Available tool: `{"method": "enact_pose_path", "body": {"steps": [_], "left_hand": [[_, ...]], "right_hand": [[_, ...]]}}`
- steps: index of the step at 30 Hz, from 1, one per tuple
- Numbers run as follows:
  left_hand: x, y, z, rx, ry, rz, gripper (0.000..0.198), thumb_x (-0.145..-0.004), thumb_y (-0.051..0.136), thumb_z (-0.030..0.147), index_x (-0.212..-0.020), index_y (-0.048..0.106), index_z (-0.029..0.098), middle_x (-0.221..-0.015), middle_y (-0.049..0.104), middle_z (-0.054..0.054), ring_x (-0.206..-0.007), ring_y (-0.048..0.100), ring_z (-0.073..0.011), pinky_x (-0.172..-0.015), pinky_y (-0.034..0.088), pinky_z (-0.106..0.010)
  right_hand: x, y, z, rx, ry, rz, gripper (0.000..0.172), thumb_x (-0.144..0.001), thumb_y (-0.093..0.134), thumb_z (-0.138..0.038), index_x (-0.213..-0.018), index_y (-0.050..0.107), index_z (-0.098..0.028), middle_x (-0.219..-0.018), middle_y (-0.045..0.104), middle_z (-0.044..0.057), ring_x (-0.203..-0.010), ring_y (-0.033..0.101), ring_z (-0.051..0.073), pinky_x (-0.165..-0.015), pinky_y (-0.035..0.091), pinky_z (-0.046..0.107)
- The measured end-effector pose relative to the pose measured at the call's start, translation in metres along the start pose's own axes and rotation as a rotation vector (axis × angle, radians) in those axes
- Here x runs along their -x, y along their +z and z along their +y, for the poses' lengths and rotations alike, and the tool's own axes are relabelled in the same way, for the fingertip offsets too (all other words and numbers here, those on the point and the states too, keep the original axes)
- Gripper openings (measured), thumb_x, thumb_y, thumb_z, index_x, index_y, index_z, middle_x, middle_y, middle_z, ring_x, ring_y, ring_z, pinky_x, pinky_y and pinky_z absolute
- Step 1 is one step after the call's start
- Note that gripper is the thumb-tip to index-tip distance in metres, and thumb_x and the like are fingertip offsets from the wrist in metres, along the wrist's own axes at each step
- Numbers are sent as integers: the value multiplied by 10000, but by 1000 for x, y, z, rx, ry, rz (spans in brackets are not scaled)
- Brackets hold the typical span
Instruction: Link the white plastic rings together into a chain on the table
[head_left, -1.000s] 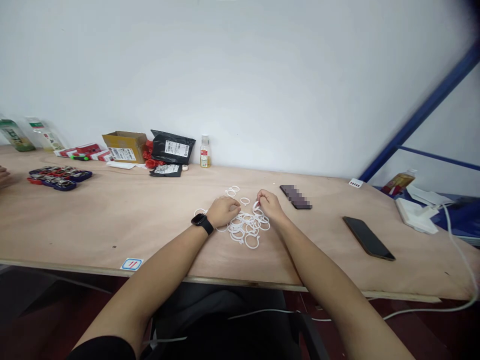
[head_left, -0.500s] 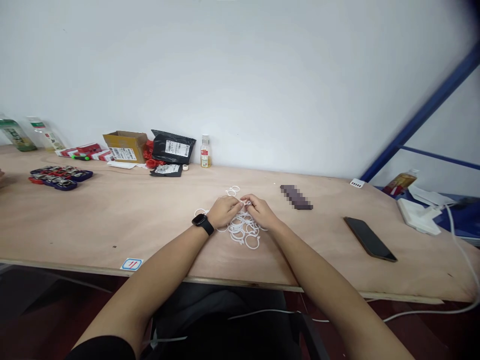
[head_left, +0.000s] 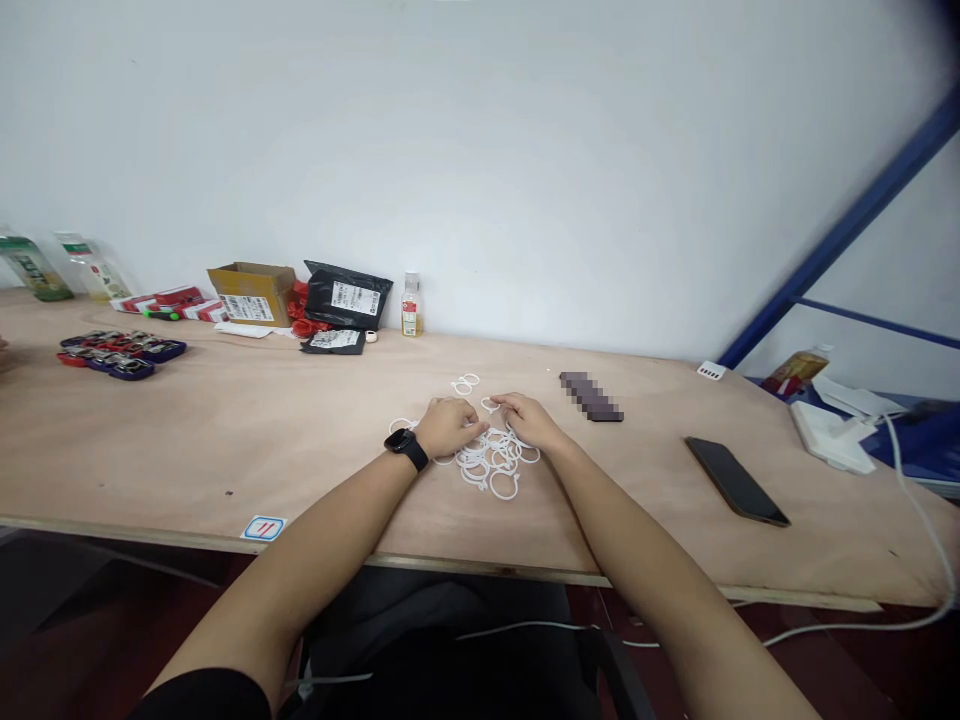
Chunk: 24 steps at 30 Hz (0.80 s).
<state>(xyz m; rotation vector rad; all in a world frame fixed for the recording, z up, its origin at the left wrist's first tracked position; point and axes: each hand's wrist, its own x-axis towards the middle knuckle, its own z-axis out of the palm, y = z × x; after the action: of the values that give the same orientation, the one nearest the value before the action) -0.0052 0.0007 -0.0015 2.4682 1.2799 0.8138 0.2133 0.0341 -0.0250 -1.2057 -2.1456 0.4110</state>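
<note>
A loose pile of white plastic rings (head_left: 474, 466), which look like curtain rings with small tabs, lies on the wooden table between my forearms. My right hand (head_left: 526, 418) is over the pile's far right side, its thumb and index fingertips at a single white ring (head_left: 490, 405) just beyond the pile. My left hand (head_left: 448, 427), with a black watch on the wrist, rests at the pile's left edge. Its fingers are loosely bent, thumb apart, and nothing shows in them. Two linked-looking rings (head_left: 466, 384) lie farther back. Another ring (head_left: 401, 426) is partly hidden behind my left wrist.
A phone (head_left: 736, 481) and a blurred-out dark object (head_left: 591, 396) lie to the right. Along the wall stand a small bottle (head_left: 410, 304), a black parcel (head_left: 347, 296) and an open cardboard box (head_left: 255, 293). A dark blue and red cluster (head_left: 122, 353) sits at left.
My hands have parted: the left drew back slightly from the ring they both met at, while the right stays by it. The ring now shows more fully.
</note>
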Motion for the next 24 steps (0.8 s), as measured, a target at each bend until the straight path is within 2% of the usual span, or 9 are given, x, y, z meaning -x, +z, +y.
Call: {"method": "enact_pose_path", "body": {"steps": [4, 9, 11, 14, 17, 20, 24], "left_hand": [[1, -1, 2, 25, 1, -10, 381, -905, 515, 458, -703, 711, 201, -760, 724, -26, -789, 636, -176, -870, 414, -315], [-1, 0, -2, 64, 31, 62, 218, -882, 569, 355, -848, 728, 209, -884, 733, -28, -847, 643, -177, -825, 460, -298], [-2, 1, -4, 78, 57, 109, 186, -866, 593, 319, -936, 720, 203, -952, 719, -48, -903, 640, -191, -855, 476, -315], [-1, 1, -5, 128, 89, 161, 270, -850, 609, 271, -1100, 682, 197, -1068, 681, -79, -950, 632, -196, -878, 493, -330], [-1, 0, -2, 188, 92, 145, 289, -873, 584, 284, -1135, 672, 199, -1050, 689, -71, -859, 638, -170, -817, 504, -302], [-1, -2, 0, 211, 60, 131, 256, -913, 536, 325, -1066, 702, 204, -931, 721, -42, -773, 636, -152, -739, 488, -268], [-4, -4, -3, 194, -83, 268, 212, -868, 593, 313, -1000, 716, 202, -857, 726, -33, -742, 635, -155, -720, 473, -266]], "right_hand": [[-1, 2, -1, 155, 100, -73, 244, -817, 561, -135, -1006, 703, -195, -989, 698, 66, -914, 632, 193, -822, 464, 288], [1, 2, -4, 222, 174, -81, 84, -837, 615, -228, -864, 682, -186, -913, 655, 62, -860, 598, 183, -757, 430, 270], [2, 1, -8, 179, 130, -50, 113, -873, 579, -254, -851, 663, -182, -925, 627, 68, -881, 581, 183, -780, 425, 280], [3, 2, -20, 40, 16, -10, 147, -909, 518, -259, -855, 632, -183, -928, 588, 61, -877, 553, 176, -798, 425, 292], [3, 5, -32, -129, -52, 8, 175, -924, 490, -293, -850, 611, -190, -910, 574, 44, -855, 542, 167, -796, 432, 293], [-1, 9, -36, -235, -22, 52, 231, -918, 504, -377, -831, 611, -191, -868, 581, 30, -836, 549, 165, -773, 440, 286], [-15, 9, -26, -284, 117, 135, 258, -913, 498, -399, -972, 636, -189, -880, 635, 29, -802, 569, 165, -741, 455, 283]]}}
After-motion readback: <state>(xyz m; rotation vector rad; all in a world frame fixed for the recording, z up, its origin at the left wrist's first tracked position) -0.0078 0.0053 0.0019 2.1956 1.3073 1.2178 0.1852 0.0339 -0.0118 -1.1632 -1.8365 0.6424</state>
